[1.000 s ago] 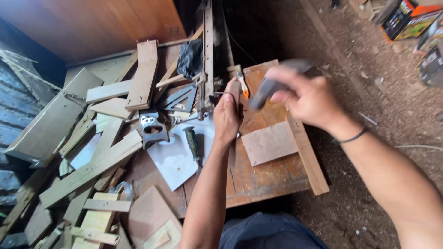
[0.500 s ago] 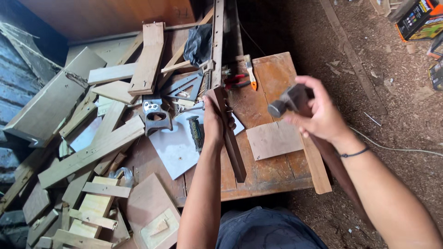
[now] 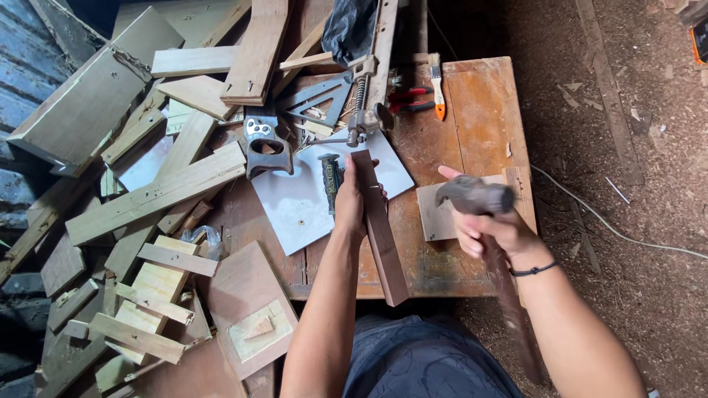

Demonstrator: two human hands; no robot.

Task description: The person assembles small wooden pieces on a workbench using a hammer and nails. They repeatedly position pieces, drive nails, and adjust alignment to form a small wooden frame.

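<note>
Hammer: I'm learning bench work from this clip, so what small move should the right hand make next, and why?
Probably bring the hammer down toward the top end of the strip. The right hand holds it raised and blurred beside the strip, while the left hand grips the strip near that end on the bench. What it would strike there is too small to tell.

soft, even daylight falls from above, bright on the white sheet (image 3: 295,203) and pale offcuts, with mild glare there. the far corners and the gap beneath my bench (image 3: 472,110) sink into dark shadow. the hammer (image 3: 476,195) in my right hand (image 3: 490,228) smears with motion blur; my left hand (image 3: 350,199) stays sharp. edges bend slightly.
</note>
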